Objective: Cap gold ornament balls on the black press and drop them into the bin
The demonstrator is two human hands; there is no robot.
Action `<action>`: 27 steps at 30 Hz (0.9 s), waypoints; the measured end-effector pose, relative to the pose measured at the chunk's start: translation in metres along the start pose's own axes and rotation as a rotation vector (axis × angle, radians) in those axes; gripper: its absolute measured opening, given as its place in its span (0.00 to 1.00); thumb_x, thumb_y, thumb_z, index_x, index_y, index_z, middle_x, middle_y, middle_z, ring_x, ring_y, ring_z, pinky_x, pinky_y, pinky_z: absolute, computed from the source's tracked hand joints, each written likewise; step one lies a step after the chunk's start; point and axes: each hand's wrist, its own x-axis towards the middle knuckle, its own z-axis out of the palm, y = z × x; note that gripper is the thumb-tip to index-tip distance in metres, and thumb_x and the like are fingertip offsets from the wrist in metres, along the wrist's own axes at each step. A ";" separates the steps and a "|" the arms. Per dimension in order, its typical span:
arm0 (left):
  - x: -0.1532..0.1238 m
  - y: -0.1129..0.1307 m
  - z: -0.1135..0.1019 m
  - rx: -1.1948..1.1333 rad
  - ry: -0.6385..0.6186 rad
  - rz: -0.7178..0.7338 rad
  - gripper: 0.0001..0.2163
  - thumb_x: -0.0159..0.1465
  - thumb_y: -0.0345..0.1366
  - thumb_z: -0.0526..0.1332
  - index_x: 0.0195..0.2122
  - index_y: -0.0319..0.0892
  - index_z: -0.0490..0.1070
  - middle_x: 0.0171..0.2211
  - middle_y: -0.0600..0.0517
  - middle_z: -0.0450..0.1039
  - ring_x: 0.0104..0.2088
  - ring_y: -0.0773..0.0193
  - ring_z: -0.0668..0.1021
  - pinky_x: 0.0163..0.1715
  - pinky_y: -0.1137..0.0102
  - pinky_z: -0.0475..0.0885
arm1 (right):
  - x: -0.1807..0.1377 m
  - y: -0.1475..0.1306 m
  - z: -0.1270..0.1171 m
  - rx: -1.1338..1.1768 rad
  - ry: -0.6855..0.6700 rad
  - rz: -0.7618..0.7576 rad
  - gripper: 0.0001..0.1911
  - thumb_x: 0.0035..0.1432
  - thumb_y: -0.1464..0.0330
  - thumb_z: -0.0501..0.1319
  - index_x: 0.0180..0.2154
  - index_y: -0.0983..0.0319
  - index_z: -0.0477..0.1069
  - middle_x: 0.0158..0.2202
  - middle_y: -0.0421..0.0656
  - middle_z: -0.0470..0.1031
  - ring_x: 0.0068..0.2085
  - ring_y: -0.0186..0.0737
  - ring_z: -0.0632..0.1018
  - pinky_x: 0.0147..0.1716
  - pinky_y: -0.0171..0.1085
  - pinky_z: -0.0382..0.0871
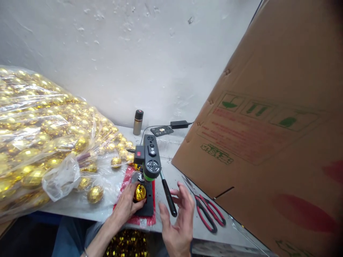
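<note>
My left hand (128, 206) is closed around a faceted gold ball (139, 192) and holds it on the black base under the head of a small black and green bench press (150, 157). My right hand (179, 218) hovers open, fingers spread, just right of the machine's black lever handle (168, 195), not touching it. A red mat (125, 182) lies under the machine's base.
A big clear plastic bag of gold balls (34, 139) fills the left, with loose balls (94, 194) beside it. Red-handled scissors (207, 212) lie at the right, before a large cardboard box (268, 150). A small bottle (138, 122), power adapter (179, 124) and wall lie behind.
</note>
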 end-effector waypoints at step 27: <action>0.005 0.014 -0.010 -0.055 -0.088 -0.017 0.26 0.59 0.41 0.69 0.59 0.45 0.72 0.55 0.40 0.80 0.56 0.42 0.80 0.58 0.49 0.73 | 0.044 -0.020 0.008 0.075 -0.134 -0.156 0.07 0.70 0.74 0.56 0.43 0.59 0.72 0.39 0.45 0.81 0.42 0.39 0.84 0.41 0.37 0.81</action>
